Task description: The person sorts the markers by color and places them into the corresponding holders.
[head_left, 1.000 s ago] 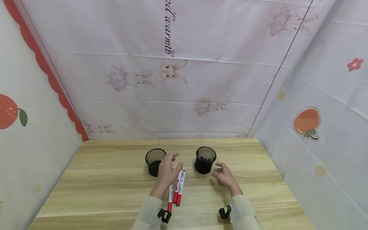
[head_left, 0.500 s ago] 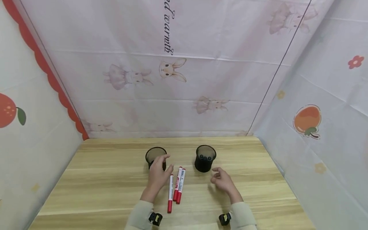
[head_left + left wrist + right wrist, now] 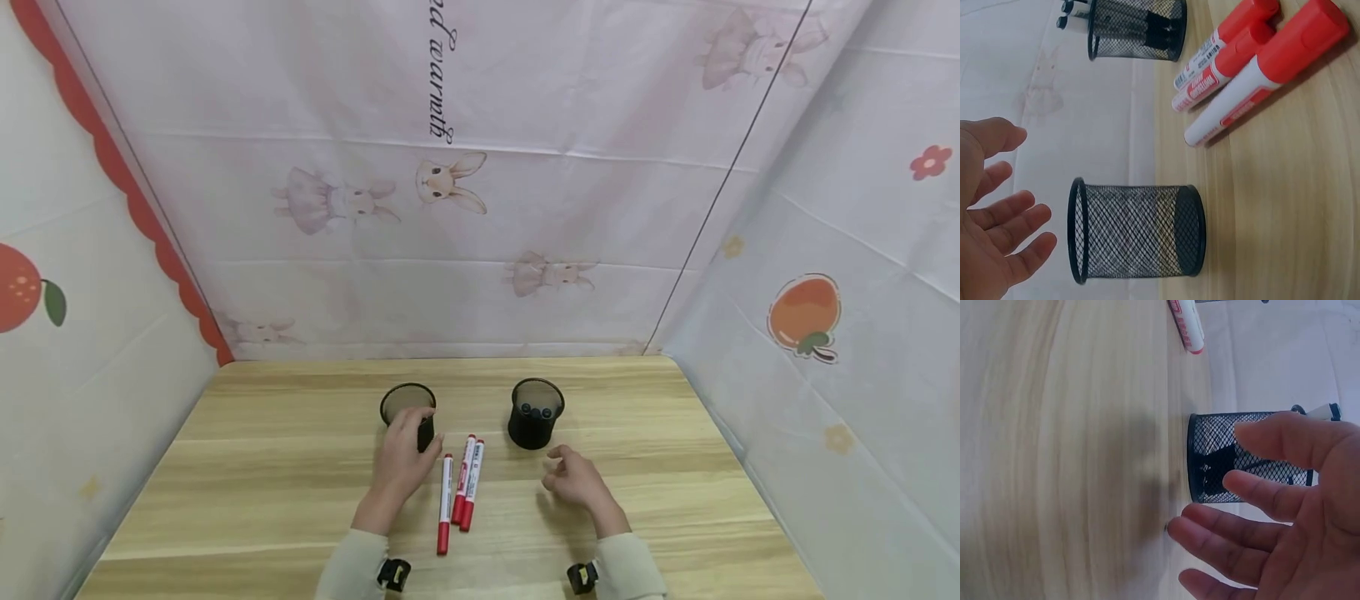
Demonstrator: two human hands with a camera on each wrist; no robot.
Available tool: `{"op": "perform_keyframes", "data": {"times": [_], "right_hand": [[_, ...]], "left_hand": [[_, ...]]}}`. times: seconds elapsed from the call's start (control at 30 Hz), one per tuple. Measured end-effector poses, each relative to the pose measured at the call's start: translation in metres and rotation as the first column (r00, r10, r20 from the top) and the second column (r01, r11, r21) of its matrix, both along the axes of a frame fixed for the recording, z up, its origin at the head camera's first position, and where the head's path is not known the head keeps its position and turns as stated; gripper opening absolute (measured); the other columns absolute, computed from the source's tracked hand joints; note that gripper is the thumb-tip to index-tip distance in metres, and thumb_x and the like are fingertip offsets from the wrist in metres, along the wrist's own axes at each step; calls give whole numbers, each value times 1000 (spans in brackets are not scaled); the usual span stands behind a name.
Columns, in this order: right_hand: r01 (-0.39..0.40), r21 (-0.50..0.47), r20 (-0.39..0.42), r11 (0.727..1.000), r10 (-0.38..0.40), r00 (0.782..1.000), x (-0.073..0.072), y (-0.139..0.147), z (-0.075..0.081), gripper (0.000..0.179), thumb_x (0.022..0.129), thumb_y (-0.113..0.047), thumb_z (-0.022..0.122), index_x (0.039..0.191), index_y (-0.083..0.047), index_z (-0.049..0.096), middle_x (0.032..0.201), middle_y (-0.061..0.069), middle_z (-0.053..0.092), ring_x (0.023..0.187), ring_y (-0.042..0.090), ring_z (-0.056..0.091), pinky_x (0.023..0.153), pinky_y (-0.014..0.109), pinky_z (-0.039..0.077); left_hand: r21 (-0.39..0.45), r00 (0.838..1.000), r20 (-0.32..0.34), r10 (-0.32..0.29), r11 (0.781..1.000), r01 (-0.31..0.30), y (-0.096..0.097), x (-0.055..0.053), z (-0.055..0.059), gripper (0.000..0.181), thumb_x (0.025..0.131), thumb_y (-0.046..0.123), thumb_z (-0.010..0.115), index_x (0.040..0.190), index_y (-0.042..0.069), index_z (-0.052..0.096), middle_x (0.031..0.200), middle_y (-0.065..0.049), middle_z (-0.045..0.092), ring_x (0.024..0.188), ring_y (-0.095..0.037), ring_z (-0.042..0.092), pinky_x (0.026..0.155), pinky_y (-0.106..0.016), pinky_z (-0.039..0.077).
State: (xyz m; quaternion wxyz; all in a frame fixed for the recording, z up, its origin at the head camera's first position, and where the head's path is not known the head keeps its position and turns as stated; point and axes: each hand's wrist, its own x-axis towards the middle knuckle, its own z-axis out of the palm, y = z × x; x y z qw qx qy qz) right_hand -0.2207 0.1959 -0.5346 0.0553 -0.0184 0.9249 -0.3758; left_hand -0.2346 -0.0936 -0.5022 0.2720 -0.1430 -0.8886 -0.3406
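Observation:
My left hand (image 3: 401,458) is just in front of the left black mesh pen cup (image 3: 426,435) and hides part of it. In the left wrist view its fingers are loosely bent and apart from that cup (image 3: 1135,231), which holds nothing I can see. Several dark-capped pens or markers (image 3: 1075,9) stand in the right mesh pen cup (image 3: 531,433). My right hand (image 3: 576,478), fingers relaxed with nothing between them, hovers right of and nearer than this cup. Between the hands lie three white markers with red caps, one left marker (image 3: 446,504) apart and two others (image 3: 472,486) side by side.
A wood-grain table (image 3: 270,467) carries everything. Behind it hangs a pale printed cloth (image 3: 360,308), with further cloth walls on the left (image 3: 97,392) and right (image 3: 795,417). Each wrist wears a small black camera (image 3: 393,574).
My left hand has moved left and back from over the markers to the left pen cup, uncovering the left marker. My right hand has drifted slightly nearer and left. Cups and markers stay put.

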Motion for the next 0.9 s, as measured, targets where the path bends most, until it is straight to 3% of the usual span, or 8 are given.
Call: {"op": "perform_keyframes", "data": {"times": [0.17, 0.3, 0.47, 0.7, 0.9], "right_hand": [[-17, 33, -5, 999, 17, 1000, 2, -5, 1, 47, 75, -10, 69, 118, 2, 54, 89, 12, 59, 74, 23, 54, 65, 41, 47], [-38, 51, -20, 998, 39, 999, 2, -10, 4, 51, 74, -9, 69, 120, 4, 52, 92, 16, 60, 73, 23, 53, 65, 42, 47], [-59, 58, -26, 997, 61, 998, 1, -17, 6, 51, 74, -8, 69, 120, 6, 52, 98, 22, 61, 78, 26, 56, 68, 45, 48], [-76, 77, -25, 994, 78, 997, -1, -25, 4, 51, 74, -10, 69, 120, 6, 52, 99, 21, 61, 83, 28, 57, 71, 45, 48], [-92, 88, -50, 992, 96, 994, -5, -34, 5, 49, 74, -11, 69, 118, 5, 54, 100, 21, 61, 88, 31, 58, 74, 46, 47]], "left_hand": [[25, 999, -6, 48, 999, -48, -7, 3, -2, 39, 75, 13, 76, 111, 6, 62, 112, -11, 57, 99, -29, 57, 76, -46, 49], [73, 997, -1, 80, 994, -79, -14, 3, -8, 49, 75, 14, 76, 119, 4, 57, 117, -15, 53, 100, -33, 55, 81, -50, 46], [147, 995, 26, 100, 984, -103, -21, 1, -17, 65, 73, 13, 78, 128, 1, 47, 121, -20, 48, 96, -36, 56, 75, -48, 49], [256, 986, 138, 91, 959, -124, -28, -3, -14, 69, 73, 14, 78, 131, -1, 43, 123, -23, 44, 101, -35, 51, 75, -49, 47], [364, 960, 275, 59, 917, -161, -36, -8, -16, 70, 76, 16, 77, 134, 1, 40, 130, -20, 39, 108, -34, 46, 84, -49, 43]]}}
